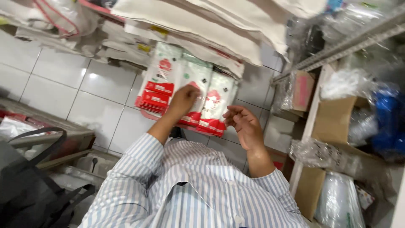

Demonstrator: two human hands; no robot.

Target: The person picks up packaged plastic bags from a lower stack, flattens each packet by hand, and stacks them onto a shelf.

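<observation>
Red-and-white flat packets (185, 95) lie overlapped on the white tiled floor (84, 97), far from the person and under a heap of folded cloth bags (202, 25). The left hand (182, 100) rests on the middle packets, fingers curled down; whether it pinches one I cannot tell. The right hand (244, 126) hovers loosely spread, just right of the packets, holding nothing. No packet is lifted yet. Motion blur smears the plastic-wrapped shelf goods (358, 126) at right; a black bag (25, 185) is cut off near left.

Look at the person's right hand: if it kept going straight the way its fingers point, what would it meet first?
Probably the nearest white-and-red packet in the row on the tiled floor. The right hand is open, fingers aimed at its lower edge; depth is unclear.
</observation>
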